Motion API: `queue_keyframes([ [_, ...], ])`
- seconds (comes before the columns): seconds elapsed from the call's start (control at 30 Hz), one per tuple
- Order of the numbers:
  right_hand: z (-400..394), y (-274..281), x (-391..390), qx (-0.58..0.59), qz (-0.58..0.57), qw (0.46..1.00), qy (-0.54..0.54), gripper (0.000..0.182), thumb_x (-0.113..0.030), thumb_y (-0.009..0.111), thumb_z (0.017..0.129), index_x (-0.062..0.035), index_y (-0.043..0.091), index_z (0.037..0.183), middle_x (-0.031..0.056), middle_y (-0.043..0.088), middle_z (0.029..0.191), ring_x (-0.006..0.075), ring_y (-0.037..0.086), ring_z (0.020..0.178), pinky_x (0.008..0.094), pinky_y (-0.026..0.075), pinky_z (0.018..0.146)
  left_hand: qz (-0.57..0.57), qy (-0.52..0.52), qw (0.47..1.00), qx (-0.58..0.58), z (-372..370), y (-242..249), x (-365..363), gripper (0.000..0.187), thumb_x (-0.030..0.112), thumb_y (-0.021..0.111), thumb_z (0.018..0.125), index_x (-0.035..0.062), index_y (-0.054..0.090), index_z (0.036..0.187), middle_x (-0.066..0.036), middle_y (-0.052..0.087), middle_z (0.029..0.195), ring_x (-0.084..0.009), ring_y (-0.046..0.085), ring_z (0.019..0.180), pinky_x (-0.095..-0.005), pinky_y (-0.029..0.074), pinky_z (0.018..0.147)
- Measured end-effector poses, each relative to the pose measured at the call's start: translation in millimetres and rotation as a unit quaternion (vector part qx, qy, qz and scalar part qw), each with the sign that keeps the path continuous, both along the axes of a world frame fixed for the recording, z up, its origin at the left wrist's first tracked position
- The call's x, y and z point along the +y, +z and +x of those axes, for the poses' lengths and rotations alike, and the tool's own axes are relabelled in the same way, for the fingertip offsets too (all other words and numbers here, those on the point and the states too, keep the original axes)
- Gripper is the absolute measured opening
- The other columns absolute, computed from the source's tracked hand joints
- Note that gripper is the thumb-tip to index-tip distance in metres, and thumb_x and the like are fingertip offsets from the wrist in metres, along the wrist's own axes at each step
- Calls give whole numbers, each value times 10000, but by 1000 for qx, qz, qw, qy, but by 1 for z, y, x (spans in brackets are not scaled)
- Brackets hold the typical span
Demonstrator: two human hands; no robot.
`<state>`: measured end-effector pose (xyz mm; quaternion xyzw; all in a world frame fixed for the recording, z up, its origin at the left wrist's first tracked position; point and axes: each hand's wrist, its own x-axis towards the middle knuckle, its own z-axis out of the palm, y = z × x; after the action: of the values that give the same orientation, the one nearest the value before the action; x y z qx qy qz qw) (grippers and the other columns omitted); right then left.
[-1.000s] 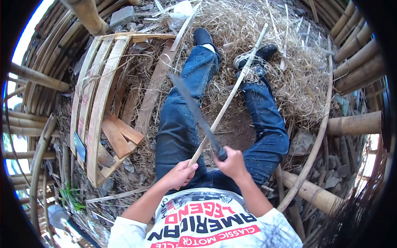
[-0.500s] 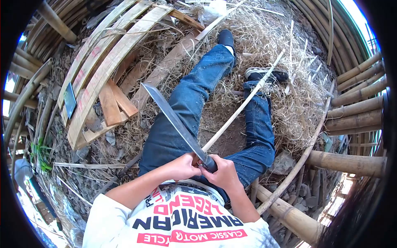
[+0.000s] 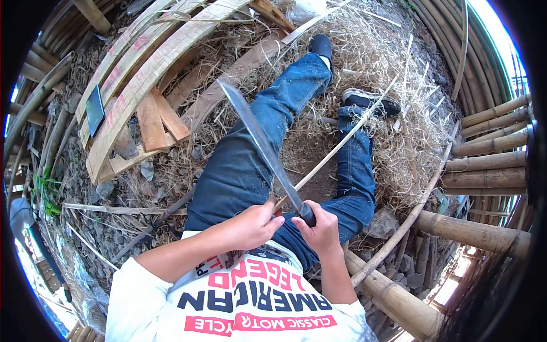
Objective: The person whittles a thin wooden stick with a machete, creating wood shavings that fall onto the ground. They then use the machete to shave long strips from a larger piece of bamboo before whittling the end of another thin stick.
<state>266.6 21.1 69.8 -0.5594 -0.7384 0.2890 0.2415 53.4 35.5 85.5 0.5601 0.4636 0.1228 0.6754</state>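
My right hand point(image 3: 320, 229) is wrapped round the dark handle of a machete point(image 3: 259, 139). Its long blade points forward and left, over my thigh in jeans. Close beside it, my left hand point(image 3: 259, 223) is closed on the near end of a thin bamboo strip point(image 3: 342, 139), low over my lap. From there the strip slants away to the right, passing beneath the blade close to the handle, and its far end overlaps my right shoe point(image 3: 370, 101). Part of the near end is hidden by my fingers.
Pale shavings point(image 3: 401, 165) cover the ground around my feet. Left of my legs lie long curved boards point(image 3: 154, 65) with a phone point(image 3: 95, 111) on them, plus short wood pieces point(image 3: 152, 122). Thick bamboo poles point(image 3: 473, 232) edge the right side.
My right hand has moved the machete forward and right, away from my left hand, leaving a wider gap between them. The strip stays in my left hand. The view has shifted slightly.
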Motion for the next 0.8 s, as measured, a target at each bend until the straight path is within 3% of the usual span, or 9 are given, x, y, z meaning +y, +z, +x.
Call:
queue_keyframes([
  [0.1, 0, 1, 2, -14, 2, 1000, 21, 464, -345, 788, 777, 27, 622, 999, 175, 659, 750, 341, 677, 667, 373, 525, 574, 3, 28, 1000, -11, 1, -3, -4, 279, 216, 489, 986, -45, 456, 1079, -231, 606, 772, -365, 625, 734, -428, 458, 669],
  [0.63, 34, 3, 43, -54, -59, 997, -1, 424, -379, 743, 822, -3, 629, 981, 155, 634, 673, 338, 662, 630, 368, 502, 551, 1, 18, 1000, 18, -2, 17, 1, 181, 145, 487, 980, -25, 439, 1020, -212, 575, 702, -349, 606, 639, -422, 442, 601],
  [0.8, 34, 2, 47, -55, -44, 998, 0, 426, -382, 752, 811, -6, 633, 971, 149, 640, 686, 331, 662, 633, 364, 502, 553, 0, 25, 999, 21, -4, 20, 5, 170, 131, 504, 976, -19, 436, 1016, -178, 559, 677, -284, 577, 591, -395, 433, 568],
])
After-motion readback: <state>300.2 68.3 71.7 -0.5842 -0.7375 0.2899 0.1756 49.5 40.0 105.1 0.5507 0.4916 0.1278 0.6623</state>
